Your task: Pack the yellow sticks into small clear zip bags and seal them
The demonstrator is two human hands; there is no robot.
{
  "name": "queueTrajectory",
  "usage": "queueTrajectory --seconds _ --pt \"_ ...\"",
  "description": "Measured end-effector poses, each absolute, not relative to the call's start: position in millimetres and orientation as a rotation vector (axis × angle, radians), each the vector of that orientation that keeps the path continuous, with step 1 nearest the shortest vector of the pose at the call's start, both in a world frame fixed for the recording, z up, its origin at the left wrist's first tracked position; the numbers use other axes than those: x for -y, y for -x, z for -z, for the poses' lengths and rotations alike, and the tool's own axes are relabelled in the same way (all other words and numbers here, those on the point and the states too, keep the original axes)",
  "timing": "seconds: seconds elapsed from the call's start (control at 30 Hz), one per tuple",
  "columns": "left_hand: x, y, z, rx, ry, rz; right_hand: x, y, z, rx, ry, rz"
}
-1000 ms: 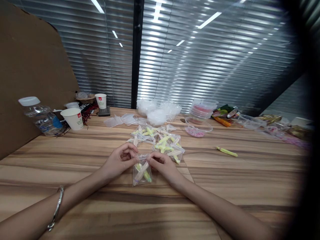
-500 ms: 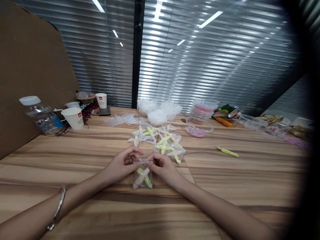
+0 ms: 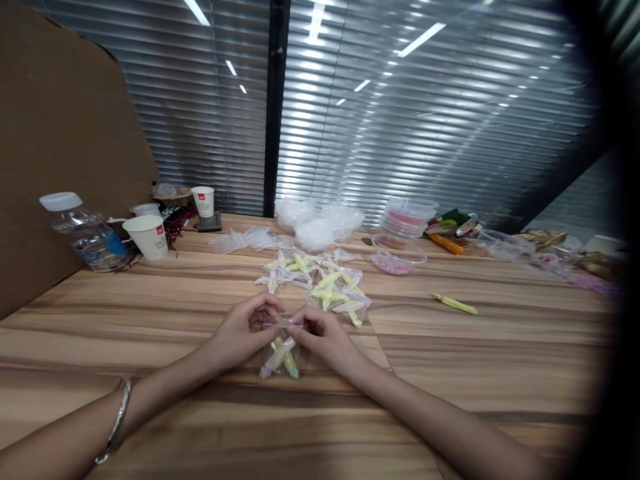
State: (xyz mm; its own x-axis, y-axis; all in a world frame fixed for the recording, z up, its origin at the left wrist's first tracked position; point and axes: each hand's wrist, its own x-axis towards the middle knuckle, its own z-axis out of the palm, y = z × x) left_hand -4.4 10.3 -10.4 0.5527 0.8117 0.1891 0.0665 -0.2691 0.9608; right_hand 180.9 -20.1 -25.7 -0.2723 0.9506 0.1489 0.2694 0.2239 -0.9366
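Observation:
A small clear bag (image 3: pixel 280 360) with a yellow-green piece and a pale piece crossed inside lies on the wooden table (image 3: pixel 200 413). My left hand (image 3: pixel 247 333) pinches its top edge between thumb and fingers. On the same edge, just to the right, my right hand (image 3: pixel 323 337) is closed in a pinch too. Just beyond my hands lie several filled bags (image 3: pixel 337 290) with similar yellow and pale pieces. One loose yellow-green piece (image 3: pixel 455 304) rests on the table to the right.
Paper cups (image 3: pixel 150 239) and a plastic bottle (image 3: pixel 87 233) stand at the left. Flat clear bags (image 3: pixel 243 240), white fluffy bundles (image 3: pixel 315 230) and round tubs (image 3: pixel 407 217) sit at the back. An open dish (image 3: pixel 399 257) holds pink bits. Mixed packets (image 3: pixel 505 245) lie back right.
The bag between my hands has shifted slightly to the left. My right hand has moved a little left along its top edge, closer to my left hand.

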Motion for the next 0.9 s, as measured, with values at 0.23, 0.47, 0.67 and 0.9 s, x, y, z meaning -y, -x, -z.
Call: queueTrajectory --seconds 0.23,0.47,0.67,0.9 --pt "-8.2 4.5 8.6 -0.763 -1.829 -0.858 20.7 -180.3 22.4 1.730 1.122 -0.979" --pt "-10.8 6.0 12.2 -0.745 -1.631 -0.908 18.6 -183.6 23.4 1.675 1.119 -0.919" --pt "-15.4 6.0 15.7 -0.781 -1.603 -0.953 17.5 -183.0 26.2 1.616 1.140 -1.031" --pt "-14.0 6.6 12.1 -0.783 -1.616 -0.941 16.6 -182.6 30.0 1.578 1.137 -1.125"
